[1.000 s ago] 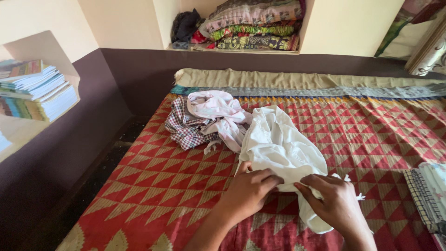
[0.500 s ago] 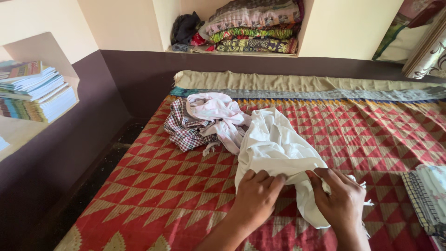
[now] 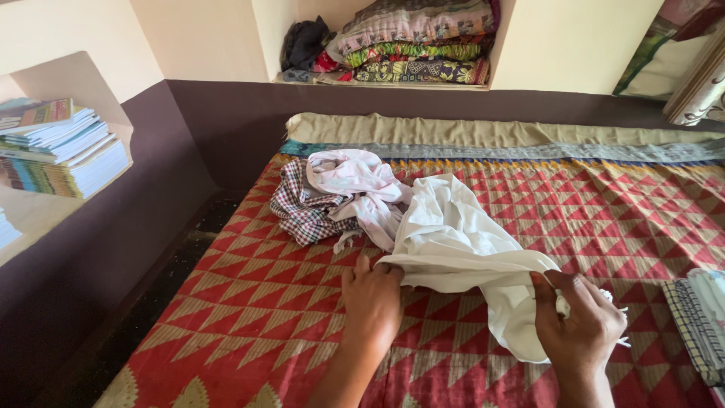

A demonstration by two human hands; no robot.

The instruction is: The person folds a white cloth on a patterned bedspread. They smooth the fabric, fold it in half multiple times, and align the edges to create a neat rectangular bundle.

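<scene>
A crumpled white garment (image 3: 461, 234) lies on a red and tan triangle-patterned bedspread (image 3: 249, 302). My left hand (image 3: 371, 298) pinches the garment's near edge at its left end. At the right end, my right hand (image 3: 581, 329) grips the same edge, so the cloth is stretched between the two hands. Part of the garment hangs down below my right hand.
A checked cloth (image 3: 298, 204) and a pale pink garment (image 3: 355, 185) lie bunched behind the white one. Folded fabrics (image 3: 415, 45) fill a wall niche. Stacked books (image 3: 57, 147) sit on a left ledge. Folded checked cloth (image 3: 698, 317) lies at the right edge.
My hands have moved apart, the left one to the left and the right one to the right, pulling the white garment's near edge out straight between them.
</scene>
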